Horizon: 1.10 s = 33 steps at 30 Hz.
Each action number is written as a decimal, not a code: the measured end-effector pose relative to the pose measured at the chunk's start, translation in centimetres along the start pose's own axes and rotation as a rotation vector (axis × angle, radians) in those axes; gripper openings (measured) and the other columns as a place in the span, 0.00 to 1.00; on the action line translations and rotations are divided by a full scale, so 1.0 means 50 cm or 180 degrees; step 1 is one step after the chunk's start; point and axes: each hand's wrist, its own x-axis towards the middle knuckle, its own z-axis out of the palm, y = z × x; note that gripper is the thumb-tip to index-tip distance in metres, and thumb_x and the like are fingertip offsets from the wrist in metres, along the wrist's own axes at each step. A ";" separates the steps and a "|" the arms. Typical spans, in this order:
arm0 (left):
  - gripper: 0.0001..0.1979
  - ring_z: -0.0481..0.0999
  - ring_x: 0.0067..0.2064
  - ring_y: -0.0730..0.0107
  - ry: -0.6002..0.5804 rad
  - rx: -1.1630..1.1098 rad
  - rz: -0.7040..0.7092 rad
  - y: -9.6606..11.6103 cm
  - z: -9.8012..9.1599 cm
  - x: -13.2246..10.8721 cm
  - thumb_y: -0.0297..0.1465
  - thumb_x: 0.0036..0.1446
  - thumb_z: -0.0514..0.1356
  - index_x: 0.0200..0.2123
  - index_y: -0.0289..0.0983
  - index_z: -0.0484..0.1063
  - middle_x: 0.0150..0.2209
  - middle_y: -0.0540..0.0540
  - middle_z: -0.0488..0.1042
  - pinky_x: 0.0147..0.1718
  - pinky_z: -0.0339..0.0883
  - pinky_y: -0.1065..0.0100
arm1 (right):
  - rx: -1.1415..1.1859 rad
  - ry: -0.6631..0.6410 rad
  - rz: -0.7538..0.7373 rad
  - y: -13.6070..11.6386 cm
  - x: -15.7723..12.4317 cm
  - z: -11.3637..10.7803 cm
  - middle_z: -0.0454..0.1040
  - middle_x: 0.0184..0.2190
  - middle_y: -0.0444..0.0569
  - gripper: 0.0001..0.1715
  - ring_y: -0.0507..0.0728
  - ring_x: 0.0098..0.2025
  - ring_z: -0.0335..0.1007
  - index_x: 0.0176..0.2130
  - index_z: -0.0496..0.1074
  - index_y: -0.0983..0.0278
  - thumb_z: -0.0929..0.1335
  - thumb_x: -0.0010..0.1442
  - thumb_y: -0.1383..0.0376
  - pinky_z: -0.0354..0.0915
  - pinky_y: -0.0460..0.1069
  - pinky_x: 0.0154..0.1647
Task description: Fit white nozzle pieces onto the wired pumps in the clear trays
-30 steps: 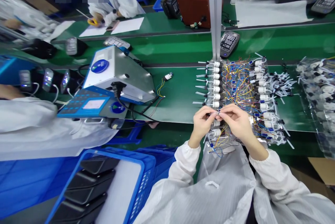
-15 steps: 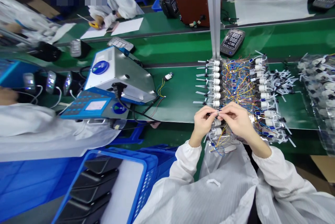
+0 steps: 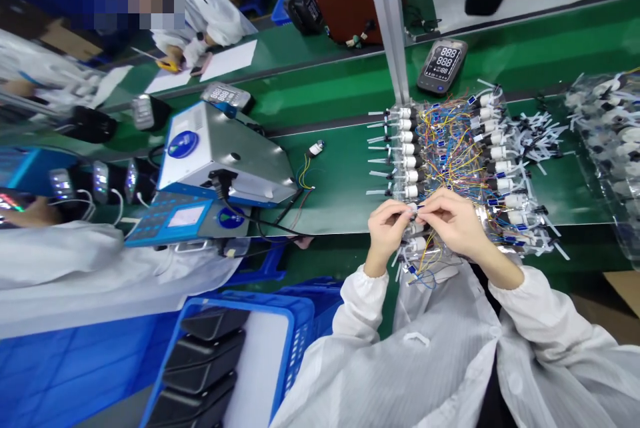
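Both my hands meet at the near edge of a large cluster of small white-and-black pump units (image 3: 410, 161) tangled with thin coloured wires (image 3: 457, 155). My left hand (image 3: 387, 231) and my right hand (image 3: 450, 221) pinch a small connector or thin wire (image 3: 417, 211) between their fingertips. The held piece is mostly hidden by my fingers. The cluster lies on a green conveyor belt (image 3: 340, 195), and some units and wires pass beneath my hands.
A black digital display unit (image 3: 443, 66) lies just beyond the cluster, next to a grey metal upright (image 3: 385, 21). A metal tester with a blue keypad (image 3: 220, 155) stands left. A blue crate of black housings (image 3: 235, 355) sits below. Co-workers' sleeves and hands are nearby.
The whole view has swung slightly, shifting the scene left and tilting it. My hands stay together on the small piece, and a hand at the top now holds a black unit.
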 end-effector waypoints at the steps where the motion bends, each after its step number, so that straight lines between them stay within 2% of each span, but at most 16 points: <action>1: 0.03 0.79 0.35 0.69 -0.0009 0.0029 0.0007 0.001 0.001 -0.001 0.30 0.62 0.69 0.35 0.38 0.82 0.32 0.45 0.81 0.37 0.72 0.68 | 0.0001 -0.0004 -0.0001 0.003 -0.001 0.000 0.78 0.37 0.49 0.04 0.56 0.40 0.77 0.37 0.81 0.61 0.73 0.66 0.67 0.74 0.51 0.39; 11: 0.03 0.80 0.34 0.69 0.0000 0.0146 -0.0014 0.007 0.006 -0.008 0.31 0.61 0.69 0.35 0.38 0.84 0.32 0.44 0.82 0.35 0.73 0.68 | -0.0060 0.0008 0.0007 0.017 -0.006 0.005 0.78 0.37 0.49 0.03 0.56 0.39 0.77 0.37 0.82 0.61 0.74 0.65 0.67 0.74 0.52 0.40; 18: 0.03 0.81 0.35 0.68 -0.0208 0.0217 0.0113 -0.003 0.000 -0.010 0.30 0.61 0.69 0.38 0.38 0.85 0.34 0.44 0.83 0.36 0.75 0.67 | -0.0337 -0.0282 0.0081 0.008 0.004 -0.010 0.78 0.36 0.49 0.06 0.56 0.39 0.77 0.36 0.82 0.61 0.73 0.65 0.69 0.72 0.52 0.39; 21: 0.04 0.81 0.35 0.68 -0.0304 0.0105 0.0109 -0.006 -0.004 -0.010 0.30 0.61 0.69 0.38 0.39 0.85 0.33 0.43 0.83 0.36 0.75 0.67 | -0.0105 -0.0341 0.0167 0.004 0.004 -0.014 0.78 0.36 0.48 0.05 0.55 0.38 0.77 0.36 0.81 0.61 0.73 0.65 0.68 0.73 0.51 0.39; 24: 0.02 0.81 0.34 0.68 -0.0225 -0.0084 0.0118 -0.006 -0.008 -0.009 0.30 0.60 0.70 0.37 0.39 0.85 0.32 0.44 0.83 0.36 0.75 0.67 | 0.0198 -0.0242 0.0210 -0.001 -0.002 -0.011 0.78 0.36 0.49 0.03 0.55 0.38 0.77 0.36 0.80 0.61 0.74 0.65 0.66 0.75 0.51 0.39; 28: 0.03 0.81 0.34 0.67 -0.0193 -0.0094 -0.0010 -0.001 -0.013 -0.009 0.31 0.59 0.71 0.34 0.38 0.84 0.32 0.44 0.82 0.37 0.75 0.66 | 0.0142 -0.0207 0.0201 -0.003 -0.009 -0.001 0.78 0.36 0.50 0.05 0.56 0.39 0.77 0.36 0.81 0.61 0.73 0.65 0.65 0.76 0.51 0.38; 33: 0.06 0.82 0.35 0.64 -0.0516 0.0078 -0.0125 0.004 -0.018 -0.011 0.35 0.61 0.70 0.34 0.39 0.84 0.32 0.43 0.83 0.38 0.76 0.63 | 0.0165 -0.0235 0.0334 0.000 -0.019 0.004 0.78 0.37 0.51 0.07 0.56 0.37 0.78 0.37 0.81 0.61 0.73 0.66 0.62 0.78 0.52 0.35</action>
